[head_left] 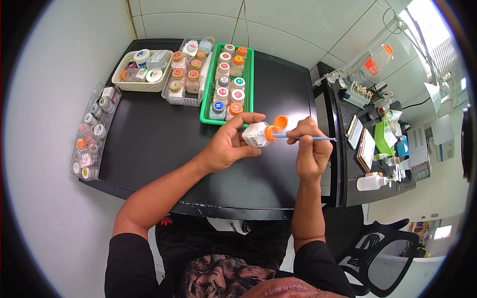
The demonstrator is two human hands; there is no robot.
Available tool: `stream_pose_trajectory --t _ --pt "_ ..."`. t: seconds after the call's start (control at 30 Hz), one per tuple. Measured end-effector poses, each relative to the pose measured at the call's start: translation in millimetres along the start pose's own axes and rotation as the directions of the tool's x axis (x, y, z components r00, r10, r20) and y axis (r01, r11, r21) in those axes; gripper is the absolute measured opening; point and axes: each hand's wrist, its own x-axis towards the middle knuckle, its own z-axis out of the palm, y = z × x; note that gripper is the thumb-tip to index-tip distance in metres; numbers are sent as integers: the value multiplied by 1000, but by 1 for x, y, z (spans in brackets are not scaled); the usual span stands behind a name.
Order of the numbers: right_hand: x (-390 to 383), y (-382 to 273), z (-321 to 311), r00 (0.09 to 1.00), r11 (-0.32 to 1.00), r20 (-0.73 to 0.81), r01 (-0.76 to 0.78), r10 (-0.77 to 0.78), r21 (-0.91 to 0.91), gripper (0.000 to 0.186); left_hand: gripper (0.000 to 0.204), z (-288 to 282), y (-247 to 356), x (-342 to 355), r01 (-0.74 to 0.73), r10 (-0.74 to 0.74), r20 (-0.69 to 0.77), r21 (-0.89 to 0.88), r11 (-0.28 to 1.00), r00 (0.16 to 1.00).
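My left hand (231, 145) grips a small clear plastic bottle (255, 134) with a white label, tipped on its side with its orange mouth toward the right. Its orange flip lid (280, 122) hangs open above the mouth. My right hand (310, 149) pinches a thin light-blue stick (325, 139), whose left end reaches into the bottle's mouth; that tip is hidden. Just beyond my left hand is a green plastic basket (206, 104) of capped bottles.
A cream basket (126, 84) and clear bins (181, 99) of containers line the dark table's (139, 149) back; another bin (87, 171) runs along the left. A side counter (348, 188) holds boards, bottles and a rack. A mesh chair (392, 263) is at lower right.
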Motion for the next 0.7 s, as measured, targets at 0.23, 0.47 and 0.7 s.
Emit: stream_pose_trajectory --t 0.23,0.47,0.7 --pt "-4 4 8 996 1000 -88 -8 6 -18 30 68 3 -1 0 37 -36 -18 52 998 999" --pt "-4 2 11 994 998 105 7 -1 -62 30 58 -7 -16 2 -79 104 -48 368 926 993" --pt "-2 3 11 1000 996 2 -30 30 82 30 56 -4 -12 1 -113 142 -71 318 941 987"
